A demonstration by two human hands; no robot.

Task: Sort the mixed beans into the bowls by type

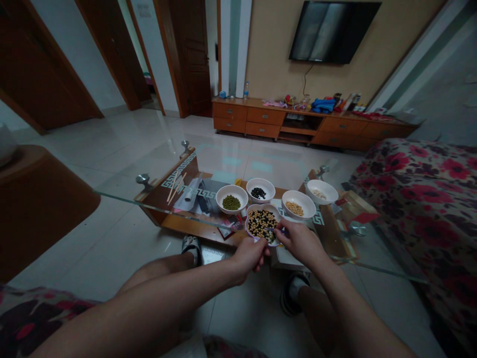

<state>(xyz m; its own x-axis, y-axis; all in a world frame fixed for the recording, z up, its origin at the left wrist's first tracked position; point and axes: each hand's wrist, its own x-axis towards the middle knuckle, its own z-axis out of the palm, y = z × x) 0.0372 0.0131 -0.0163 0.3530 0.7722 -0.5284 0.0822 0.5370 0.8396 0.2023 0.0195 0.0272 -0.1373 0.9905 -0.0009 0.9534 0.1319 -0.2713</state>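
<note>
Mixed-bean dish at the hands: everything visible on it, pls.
The flower-shaped dish is shallow and whitish with a purplish tinge and lobed rim; plastic or ceramic, can't tell. Mixed dark and pale yellow beans cover most of its inside. It sits roughly level at the near edge of the glass table; whether resting or held up is unclear. The left hand grips its near rim; the right hand holds a small utensil at the beans.

L hand holds mixed-bean bowl, R hand w/ utensil in it, 4 bowls beyond.
</note>
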